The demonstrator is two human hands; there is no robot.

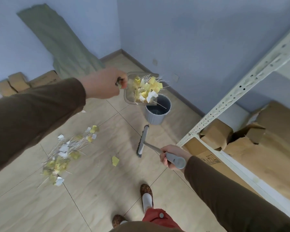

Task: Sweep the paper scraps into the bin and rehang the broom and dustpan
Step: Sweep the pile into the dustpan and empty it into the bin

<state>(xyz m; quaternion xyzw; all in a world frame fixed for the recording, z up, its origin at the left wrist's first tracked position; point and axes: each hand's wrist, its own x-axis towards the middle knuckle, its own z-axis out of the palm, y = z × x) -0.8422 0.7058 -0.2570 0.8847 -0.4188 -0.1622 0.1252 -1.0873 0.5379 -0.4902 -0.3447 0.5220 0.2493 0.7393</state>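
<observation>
My left hand [104,84] grips the handle of a clear dustpan [130,96], raised above the floor just left of and over the grey bin [157,113]. The pan holds yellow and white paper scraps [149,88] and thin sticks. My right hand [172,156] is closed around the grey handle of the broom [143,139], whose head rests on the floor just in front of the bin. A pile of scraps and sticks [65,151] lies on the floor at left. One yellow scrap [115,160] lies alone near the broom.
A white metal shelf [241,91] with torn cardboard boxes [258,134] fills the right side. Cardboard boxes [17,82] and a green cloth [60,46] stand by the left wall. My slippered feet [146,193] are at the bottom.
</observation>
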